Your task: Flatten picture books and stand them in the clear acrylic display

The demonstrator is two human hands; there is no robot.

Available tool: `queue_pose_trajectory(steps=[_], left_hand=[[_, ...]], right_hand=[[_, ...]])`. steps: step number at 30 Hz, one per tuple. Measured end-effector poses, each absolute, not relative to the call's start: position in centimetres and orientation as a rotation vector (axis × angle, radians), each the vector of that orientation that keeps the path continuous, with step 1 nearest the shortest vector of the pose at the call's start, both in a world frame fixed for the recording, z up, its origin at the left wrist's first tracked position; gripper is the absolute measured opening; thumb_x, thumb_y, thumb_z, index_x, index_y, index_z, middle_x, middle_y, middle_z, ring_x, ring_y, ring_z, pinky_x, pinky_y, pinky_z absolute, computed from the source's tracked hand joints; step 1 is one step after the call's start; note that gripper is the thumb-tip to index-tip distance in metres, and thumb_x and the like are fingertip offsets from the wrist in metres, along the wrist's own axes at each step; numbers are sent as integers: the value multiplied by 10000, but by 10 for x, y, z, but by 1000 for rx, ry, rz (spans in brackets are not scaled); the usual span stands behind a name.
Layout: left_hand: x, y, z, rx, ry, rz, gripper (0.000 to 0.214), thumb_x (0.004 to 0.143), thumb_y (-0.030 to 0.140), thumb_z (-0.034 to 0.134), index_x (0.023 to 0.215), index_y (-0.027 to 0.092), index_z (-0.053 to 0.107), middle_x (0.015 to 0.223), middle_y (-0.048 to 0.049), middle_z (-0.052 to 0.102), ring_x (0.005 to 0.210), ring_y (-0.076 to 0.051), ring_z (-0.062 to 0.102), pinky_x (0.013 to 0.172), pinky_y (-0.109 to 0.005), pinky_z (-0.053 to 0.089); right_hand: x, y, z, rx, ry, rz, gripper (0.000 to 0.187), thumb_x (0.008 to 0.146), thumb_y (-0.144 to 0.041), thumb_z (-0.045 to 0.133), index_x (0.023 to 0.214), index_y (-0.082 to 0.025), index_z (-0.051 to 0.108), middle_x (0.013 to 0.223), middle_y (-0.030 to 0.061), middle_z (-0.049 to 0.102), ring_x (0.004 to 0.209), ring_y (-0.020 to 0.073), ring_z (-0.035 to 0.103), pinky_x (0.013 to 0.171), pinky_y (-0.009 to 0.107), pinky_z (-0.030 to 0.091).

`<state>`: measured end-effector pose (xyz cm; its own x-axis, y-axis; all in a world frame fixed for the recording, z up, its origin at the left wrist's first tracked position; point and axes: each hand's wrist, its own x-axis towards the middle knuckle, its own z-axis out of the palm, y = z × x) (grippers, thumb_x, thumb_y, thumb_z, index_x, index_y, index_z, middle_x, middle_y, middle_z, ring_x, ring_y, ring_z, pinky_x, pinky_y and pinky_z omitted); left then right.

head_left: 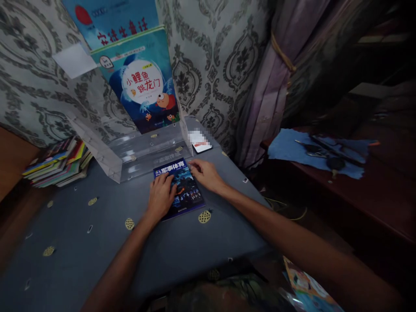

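Observation:
A dark blue magazine with white Chinese lettering lies flat on the grey-blue table. My left hand rests on its left part, fingers stretched out over the cover. At the upper right corner, my right hand has thumb and forefinger pinched together on the cover's edge. Just beyond the magazine stands a clear plastic book stand. In it, a blue picture book with a red fish leans upright, and another blue book rises behind it.
A stack of thin books sits at the table's left rear. Right of the stand lies a phone-like item, partly blurred. Patterned curtains hang behind. On a dark red surface at right, a blue cloth bears dark tools. A colourful book shows below the table edge.

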<state>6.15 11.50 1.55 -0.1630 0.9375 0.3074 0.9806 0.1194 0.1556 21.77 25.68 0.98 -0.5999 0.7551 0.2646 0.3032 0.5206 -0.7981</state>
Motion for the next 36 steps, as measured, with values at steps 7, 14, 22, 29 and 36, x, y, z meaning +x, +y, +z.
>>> queue_pose_trajectory(steps=[7, 14, 22, 29, 36], left_hand=[[55, 111, 7, -2010, -2175, -486, 336, 1006, 254, 473, 1303, 153, 591, 1383, -150, 606, 1305, -295, 532, 1098, -499, 425], [37, 102, 42, -2172, -2300, -427, 248, 1012, 337, 466, 1002, 182, 659, 1050, -81, 680, 1023, -238, 637, 925, -394, 503], [56, 104, 54, -2101, -2421, -247, 315, 976, 391, 543, 1201, 183, 613, 1216, -113, 651, 1138, -282, 609, 951, -439, 507], [96, 107, 38, -1934, -2414, 54, 617, 967, 474, 544, 1474, 141, 434, 1568, -216, 423, 1455, -427, 365, 1083, -670, 388], [77, 86, 48, -2191, -2304, 177, 507, 954, 205, 513, 1458, 164, 466, 1558, -151, 467, 1468, -327, 397, 1139, -529, 413]], right_hand=[[217, 256, 14, -881, -2047, 1230, 222, 883, -122, 568, 1049, -155, 712, 953, 84, 742, 848, 204, 702, 813, 361, 582], [210, 233, 18, -827, -1618, 2093, 57, 933, -144, 553, 938, -164, 607, 746, 7, 646, 623, 126, 690, 581, 250, 617], [212, 220, 29, -611, -1978, 2177, 118, 951, -246, 600, 890, -147, 618, 626, -8, 670, 463, 93, 640, 423, 150, 482], [213, 262, 10, -847, -1867, 1499, 177, 904, -116, 556, 1029, -165, 672, 815, 20, 726, 665, 114, 674, 521, 170, 492], [214, 251, 9, -809, -2056, 1556, 257, 964, -127, 483, 1166, -143, 641, 806, 24, 728, 493, 74, 604, 496, 174, 477]])
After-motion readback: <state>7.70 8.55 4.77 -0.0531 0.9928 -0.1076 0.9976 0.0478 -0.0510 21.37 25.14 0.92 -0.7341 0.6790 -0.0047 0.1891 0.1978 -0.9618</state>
